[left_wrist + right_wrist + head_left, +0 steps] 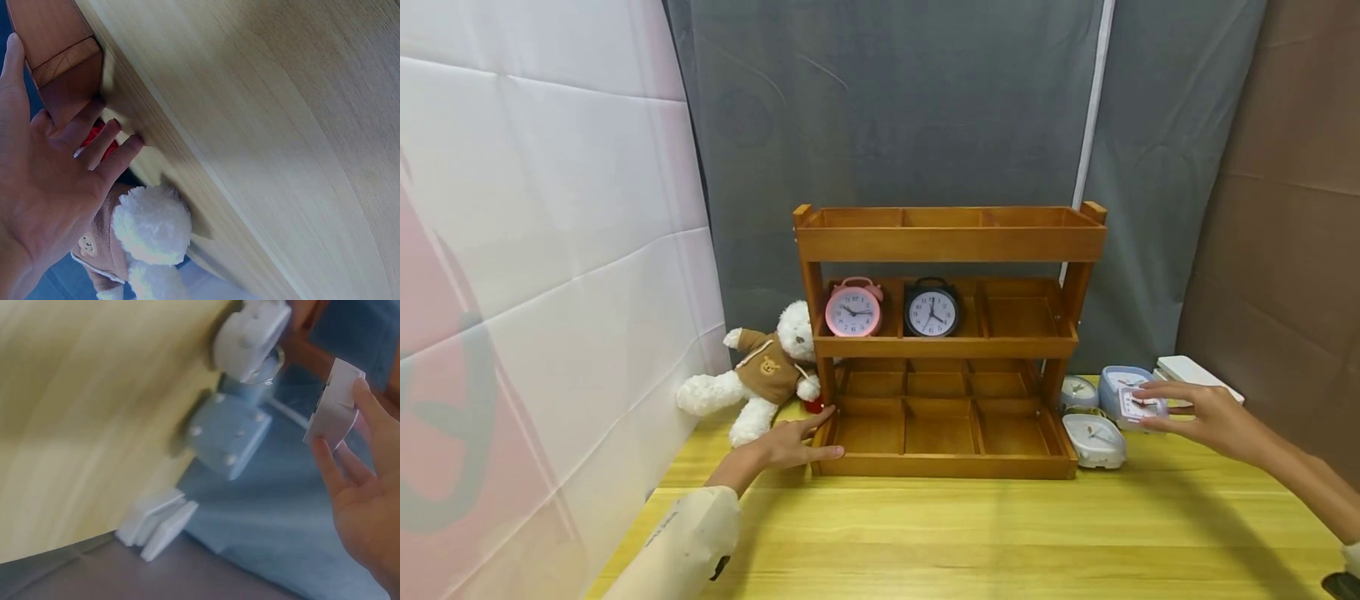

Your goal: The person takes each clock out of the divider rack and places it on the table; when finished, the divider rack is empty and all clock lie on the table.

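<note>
My right hand [1213, 418] pinches a small pale lavender square alarm clock [1138, 405] between thumb and fingers. In the right wrist view this clock [337, 403] is seen from its side, held up off the table. With fingers spread and straight, my left hand [784, 444] rests at the lower left corner of a brown wooden shelf rack [951, 467]. The left wrist view has that hand [56, 181] against the rack's wooden end [72, 69]. A pink alarm clock [853, 312] and a black one [932, 312] stand on the middle tier.
Right of the rack are a white clock [1094, 440], a round greyish clock [1078, 390] and a blue clock [1112, 385]. White boxes [1198, 375] lie behind my right hand. A white plush bear [767, 367] in a brown top leans at the rack's left side.
</note>
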